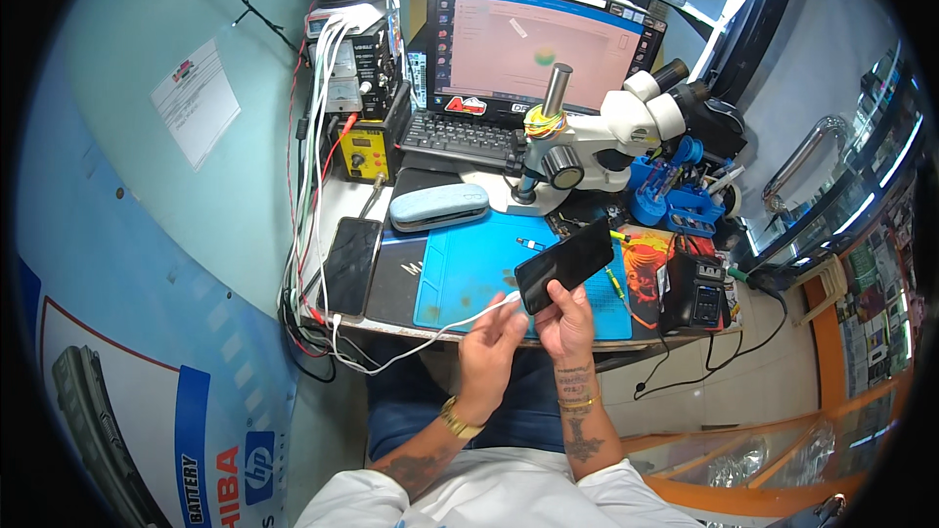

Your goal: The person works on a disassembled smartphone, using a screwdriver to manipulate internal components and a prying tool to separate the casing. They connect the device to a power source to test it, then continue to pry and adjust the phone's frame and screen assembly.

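Gripping a dark phone [572,262] is a right hand [564,323], its thumb pressed on the screen side near the lower edge and its fingers hidden beneath. The phone is just off the centre of the view, toward 4 o'clock, raised above a blue mat [455,256]. At 8 o'clock from the phone, a left hand [486,350] is loosely curled, with its fingertips beside a white cable [450,329]; I cannot tell whether they pinch it or only steady it.

As for progress, the phone is up in the grasp and the end of the cable is brought to it. Whether the plug is seated is too small to tell, so that joining, judging by the pose, is either just made or the part left. The phone's screen is black, with nothing lit to confirm a connection.

The phone's long axis slants from 8 o'clock up to 2 o'clock. Its screen faces up toward the camera. The short end at 8 o'clock meets the cable, so that is probably the port end, with the far end pointing to 2 o'clock.

Around it, a second phone [352,264] lies between 8 and 9 o'clock from the centre, a white microscope [626,127] stands at 2 o'clock, and a lit monitor [538,29] stands between 12 and 1.
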Demonstrator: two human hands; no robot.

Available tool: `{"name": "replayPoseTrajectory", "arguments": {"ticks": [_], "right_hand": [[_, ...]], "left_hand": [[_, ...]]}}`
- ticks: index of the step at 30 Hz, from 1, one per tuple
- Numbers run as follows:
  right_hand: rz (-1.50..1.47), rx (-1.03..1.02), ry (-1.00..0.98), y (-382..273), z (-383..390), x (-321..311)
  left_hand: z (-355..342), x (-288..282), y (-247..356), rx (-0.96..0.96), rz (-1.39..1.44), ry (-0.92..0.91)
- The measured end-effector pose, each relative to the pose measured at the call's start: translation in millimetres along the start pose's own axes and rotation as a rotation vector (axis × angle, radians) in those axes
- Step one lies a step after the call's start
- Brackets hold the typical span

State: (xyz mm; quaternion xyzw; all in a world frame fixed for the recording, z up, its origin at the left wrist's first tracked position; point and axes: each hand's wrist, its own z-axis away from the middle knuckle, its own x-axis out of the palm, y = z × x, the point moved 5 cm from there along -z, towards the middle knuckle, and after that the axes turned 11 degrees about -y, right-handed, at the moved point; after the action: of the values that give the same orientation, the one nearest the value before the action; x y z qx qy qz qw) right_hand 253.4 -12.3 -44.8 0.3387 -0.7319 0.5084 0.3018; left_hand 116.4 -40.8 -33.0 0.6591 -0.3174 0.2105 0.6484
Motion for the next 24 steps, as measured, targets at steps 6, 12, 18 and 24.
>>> {"name": "replayPoseTrajectory", "arguments": {"ticks": [6, 12, 18, 24], "right_hand": [[0.015, 0.066, -0.014, 5, -2, 0], [0.335, 0.464, -0.13, 5, 1, 36], [0.525, 0.548, -0.309, 26, -16, 67], [0.491, 0.552, -0.151, 33, -31, 55]], "left_hand": [[34, -17, 65, -0.428, -0.518, -0.5], [-41, -45, 103, -0.259, -0.662, -0.335], [-53, -42, 85, -0.32, -0.458, -0.562], [-99, -62, 66, 0.058, -0.326, -0.336]]}}
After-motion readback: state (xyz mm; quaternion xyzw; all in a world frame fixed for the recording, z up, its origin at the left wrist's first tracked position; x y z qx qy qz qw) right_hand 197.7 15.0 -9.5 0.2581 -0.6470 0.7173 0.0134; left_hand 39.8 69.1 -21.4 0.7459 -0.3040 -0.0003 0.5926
